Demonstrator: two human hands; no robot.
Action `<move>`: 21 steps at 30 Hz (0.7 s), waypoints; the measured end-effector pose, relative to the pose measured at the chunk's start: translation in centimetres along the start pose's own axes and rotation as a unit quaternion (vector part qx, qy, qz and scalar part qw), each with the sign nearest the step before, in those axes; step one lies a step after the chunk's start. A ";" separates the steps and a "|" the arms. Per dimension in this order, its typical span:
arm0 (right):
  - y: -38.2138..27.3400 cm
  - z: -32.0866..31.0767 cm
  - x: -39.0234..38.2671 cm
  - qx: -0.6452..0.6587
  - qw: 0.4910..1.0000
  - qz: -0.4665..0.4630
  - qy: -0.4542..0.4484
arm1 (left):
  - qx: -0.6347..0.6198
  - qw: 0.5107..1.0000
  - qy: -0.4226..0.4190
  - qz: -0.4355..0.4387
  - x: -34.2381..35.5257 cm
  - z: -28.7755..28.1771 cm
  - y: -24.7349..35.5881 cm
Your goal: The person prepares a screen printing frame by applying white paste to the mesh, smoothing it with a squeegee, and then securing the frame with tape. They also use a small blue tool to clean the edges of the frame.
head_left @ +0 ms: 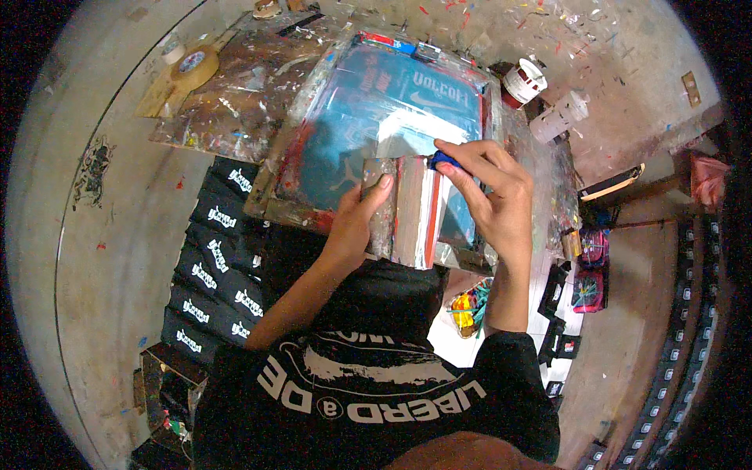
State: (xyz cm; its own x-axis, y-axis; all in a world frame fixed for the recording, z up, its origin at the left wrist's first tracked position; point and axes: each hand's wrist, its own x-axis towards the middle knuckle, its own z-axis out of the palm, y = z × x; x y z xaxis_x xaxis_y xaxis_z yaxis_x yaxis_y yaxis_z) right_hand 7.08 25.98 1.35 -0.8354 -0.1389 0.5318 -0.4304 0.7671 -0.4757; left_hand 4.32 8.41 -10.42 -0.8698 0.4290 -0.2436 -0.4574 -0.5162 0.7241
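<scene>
My left hand is closed around the left side of a paint-crusted wooden squeegee, thumb on its face. White, beige and red strips run along the squeegee, which is held up in front of my chest. My right hand pinches a small blue piece against the squeegee's upper right corner; whether it is a scraper or a rag I cannot tell. Beyond both hands, a printing screen with blue-green mesh and a stained frame lies on the worktable, partly hidden by the squeegee and my hands.
A tape roll lies at the table's far left. To the screen's right stand a white tub with red paint and a translucent plastic container. Black printed fabric pieces overlap at lower left. Colourful bundles lie at right.
</scene>
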 end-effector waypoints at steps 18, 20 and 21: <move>-0.6 0.8 0.3 -0.050 0.991 -0.120 -0.024 | 0.013 0.999 -0.032 0.039 -0.7 -0.2 2.2; -0.9 1.2 0.3 -0.040 0.991 -0.121 -0.032 | 0.022 0.998 -0.030 0.042 -0.4 -0.6 2.0; -0.9 1.4 0.4 -0.037 0.992 -0.119 -0.036 | 0.028 0.998 -0.032 0.042 -0.3 -0.8 2.0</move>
State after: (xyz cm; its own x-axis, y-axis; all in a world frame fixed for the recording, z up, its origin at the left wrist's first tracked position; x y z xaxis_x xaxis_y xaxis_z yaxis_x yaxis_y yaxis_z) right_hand 6.72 24.35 1.01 -0.7363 -0.3638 0.5705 -0.5946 0.7504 -0.2887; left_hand 3.50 6.66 -9.36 -0.8901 0.4334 -0.1408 -0.3714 -0.5111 0.7751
